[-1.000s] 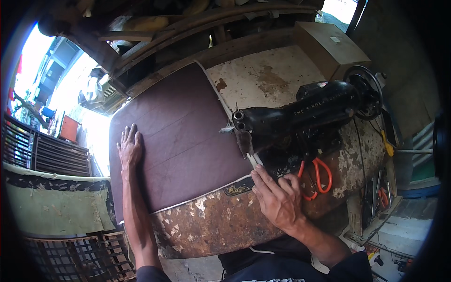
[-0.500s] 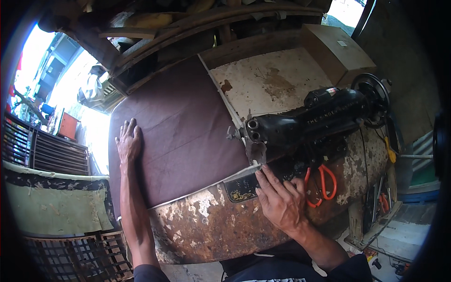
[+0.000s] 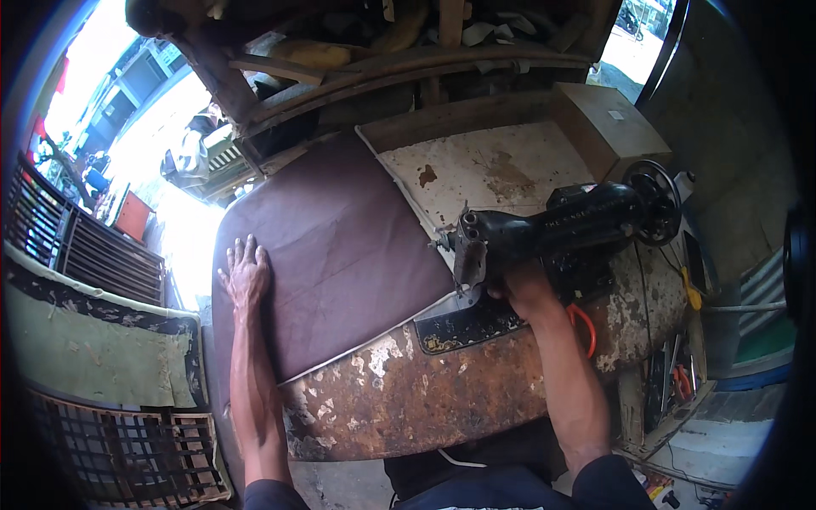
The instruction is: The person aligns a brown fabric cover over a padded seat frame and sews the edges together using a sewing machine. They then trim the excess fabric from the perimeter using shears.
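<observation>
My left hand (image 3: 247, 276) lies flat, fingers spread, on the left part of a dark maroon sheet of upholstery material (image 3: 340, 246) with a pale piped edge. The sheet's right corner sits at the needle end of an old black sewing machine (image 3: 561, 223). Under the machine's arm, just right of the needle area, is my right hand (image 3: 531, 291); the machine and the hand's own back hide most of its fingers, so what it touches or holds does not show. Red-handled scissors (image 3: 585, 326) lie beside my right wrist, partly covered by the forearm.
The rusty, paint-flaked tabletop (image 3: 408, 399) carries the machine and sheet. A cardboard box (image 3: 616, 132) stands at the back right, below wooden shelving (image 3: 399, 64) with scraps. Slatted frames (image 3: 110, 268) and a green padded panel (image 3: 93, 348) are at the left.
My right hand has moved from in front of the needle area, up and right, to under the machine's arm. My left hand stays flat on the sheet. The whole view has shifted slightly.
</observation>
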{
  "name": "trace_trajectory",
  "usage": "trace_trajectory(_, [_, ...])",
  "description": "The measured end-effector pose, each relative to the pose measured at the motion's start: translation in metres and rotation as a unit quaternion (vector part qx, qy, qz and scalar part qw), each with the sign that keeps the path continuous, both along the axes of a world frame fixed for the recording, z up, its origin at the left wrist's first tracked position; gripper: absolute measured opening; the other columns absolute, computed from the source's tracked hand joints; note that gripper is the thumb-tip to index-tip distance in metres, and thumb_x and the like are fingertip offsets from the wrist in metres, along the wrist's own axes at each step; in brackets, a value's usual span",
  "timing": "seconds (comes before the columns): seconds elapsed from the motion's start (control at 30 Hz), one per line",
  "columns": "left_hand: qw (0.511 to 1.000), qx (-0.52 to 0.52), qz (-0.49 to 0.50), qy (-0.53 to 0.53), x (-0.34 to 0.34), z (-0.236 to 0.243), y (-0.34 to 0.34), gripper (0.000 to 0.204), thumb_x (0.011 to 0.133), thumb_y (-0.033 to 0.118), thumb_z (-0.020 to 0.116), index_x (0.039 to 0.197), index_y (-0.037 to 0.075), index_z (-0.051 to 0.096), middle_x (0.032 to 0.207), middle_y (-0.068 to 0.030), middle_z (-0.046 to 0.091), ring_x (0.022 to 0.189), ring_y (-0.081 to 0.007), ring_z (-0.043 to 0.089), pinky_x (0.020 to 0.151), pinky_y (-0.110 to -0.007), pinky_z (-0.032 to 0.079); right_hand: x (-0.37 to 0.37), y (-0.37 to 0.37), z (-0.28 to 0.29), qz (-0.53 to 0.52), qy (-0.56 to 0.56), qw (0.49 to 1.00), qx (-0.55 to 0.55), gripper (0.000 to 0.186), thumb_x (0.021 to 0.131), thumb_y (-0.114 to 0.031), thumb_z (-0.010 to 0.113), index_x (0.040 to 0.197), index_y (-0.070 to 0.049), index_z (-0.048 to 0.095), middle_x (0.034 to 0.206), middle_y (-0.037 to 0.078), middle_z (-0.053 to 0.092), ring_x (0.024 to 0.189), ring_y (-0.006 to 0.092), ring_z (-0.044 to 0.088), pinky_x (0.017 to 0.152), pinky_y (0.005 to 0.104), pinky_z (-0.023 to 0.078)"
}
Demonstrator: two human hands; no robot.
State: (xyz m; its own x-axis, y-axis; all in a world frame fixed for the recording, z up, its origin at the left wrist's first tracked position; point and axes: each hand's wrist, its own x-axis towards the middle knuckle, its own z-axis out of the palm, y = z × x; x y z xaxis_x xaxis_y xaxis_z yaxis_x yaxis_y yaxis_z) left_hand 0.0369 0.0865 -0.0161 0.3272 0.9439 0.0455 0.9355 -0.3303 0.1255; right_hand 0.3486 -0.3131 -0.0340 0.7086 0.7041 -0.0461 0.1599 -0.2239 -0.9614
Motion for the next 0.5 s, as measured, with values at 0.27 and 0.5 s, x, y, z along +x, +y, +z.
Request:
trace_trajectory(0.27, [0.985,0.016,0.173,-0.019,-0.086,0.017,-0.089,0.058,0.110,0.046,0.036,0.165,0.028,0.040,0.173,-0.0114,0.033,0.160,-0.0399,0.026,0.128,-0.066,0.015,0.021,0.051,0.010,-0.016,-0.610,0.787,0.089,0.037,0.108,-0.033,0.060,0.128,-0.003,0.067,0.110,0.015,0.077,0.094,0.0300,0.075,0.091,0.0464,0.059])
trace_trajectory(0.5, [0.959,0.001,0.283,-0.032,-0.211,-0.006,-0.120,0.054,0.112,0.048,0.033,0.160,0.029,0.048,0.166,-0.0133,0.045,0.152,-0.0484,0.039,0.121,-0.077,0.019,-0.038,-0.037,0.073,0.051,-0.068,0.996,-0.004,0.029,0.101,-0.021,0.069,0.124,-0.005,0.074,0.106,0.014,0.076,0.093,0.0230,0.074,0.085,0.0345,0.058])
